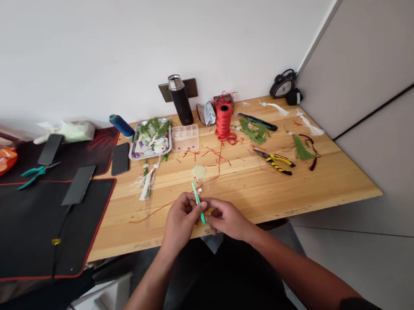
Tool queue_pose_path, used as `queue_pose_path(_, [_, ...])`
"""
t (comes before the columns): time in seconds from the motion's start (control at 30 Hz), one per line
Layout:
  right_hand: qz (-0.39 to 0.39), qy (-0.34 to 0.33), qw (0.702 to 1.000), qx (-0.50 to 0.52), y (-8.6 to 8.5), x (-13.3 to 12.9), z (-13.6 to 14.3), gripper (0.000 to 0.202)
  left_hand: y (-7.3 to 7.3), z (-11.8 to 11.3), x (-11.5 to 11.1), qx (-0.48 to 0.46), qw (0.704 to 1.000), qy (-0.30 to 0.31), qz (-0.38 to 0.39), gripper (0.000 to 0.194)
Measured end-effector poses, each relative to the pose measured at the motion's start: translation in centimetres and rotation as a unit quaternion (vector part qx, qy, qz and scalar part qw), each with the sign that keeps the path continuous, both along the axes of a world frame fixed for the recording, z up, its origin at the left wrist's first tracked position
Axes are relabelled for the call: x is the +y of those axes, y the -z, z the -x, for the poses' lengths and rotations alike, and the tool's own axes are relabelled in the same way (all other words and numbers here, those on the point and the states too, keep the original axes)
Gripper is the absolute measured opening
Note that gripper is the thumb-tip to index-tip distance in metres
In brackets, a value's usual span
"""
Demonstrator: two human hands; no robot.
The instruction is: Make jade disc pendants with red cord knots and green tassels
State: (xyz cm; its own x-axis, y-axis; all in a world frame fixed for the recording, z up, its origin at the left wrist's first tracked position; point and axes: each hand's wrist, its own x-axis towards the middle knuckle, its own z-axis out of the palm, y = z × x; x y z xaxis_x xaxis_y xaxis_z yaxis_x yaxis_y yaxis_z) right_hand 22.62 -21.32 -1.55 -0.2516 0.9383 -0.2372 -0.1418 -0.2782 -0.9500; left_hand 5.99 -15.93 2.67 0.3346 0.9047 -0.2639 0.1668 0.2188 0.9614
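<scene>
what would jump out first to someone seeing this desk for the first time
Probably the bright red spool of thread, standing toward the back of the wooden table with loose red strands around its foot. Next might come the slim bright green tool in the left hand, near the table's front edge, with the right hand close beside it. The tall black flask also stands out, upright at the back, left of the spool.

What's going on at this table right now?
A person's left hand holds a slim green tool upright-ish near the table's front edge. The right hand is close beside it; whether it grips anything is unclear. Red cord trails out left of the hands. Farther back stand a red spool and a tray of small pieces; pliers lie to the right.
</scene>
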Motion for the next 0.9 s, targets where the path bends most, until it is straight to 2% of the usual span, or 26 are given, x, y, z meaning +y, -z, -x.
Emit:
queue_pose_path(0.27, [-0.042,0.05,0.997,-0.028,0.4,0.1,0.3,0.041,0.0,-0.4,-0.5,0.02,1.0,-0.006,-0.016,0.037])
queue_pose_path(0.47, [0.025,0.044,0.997,0.052,-0.1,-0.1,-0.5,0.047,0.0,-0.3,-0.8,-0.006,1.0,0.007,-0.017,0.046])
queue_pose_path(0.57, [0.05,0.037,0.994,0.092,-0.2,-0.4,-1.4,0.05,0.5,1.4,0.2,0.09,0.99,-0.025,-0.103,0.038])
queue_pose_path(0.63, [0.067,0.032,0.992,0.106,-0.2,-0.6,-2.1,0.051,1.0,2.7,1.3,0.199,0.964,-0.031,-0.172,0.028])
queue_pose_path(0.77, [0.085,0.008,0.99,0.113,-0.3,-1.2,-3.2,0.048,2.3,4.0,3.7,0.299,0.92,0.016,-0.253,0.02])
queue_pose_path(0.9, [0.092,-0.008,0.988,0.121,-0.4,-1.5,-3.4,0.049,3.9,3.4,5.2,0.345,0.896,0.065,-0.271,0.012])
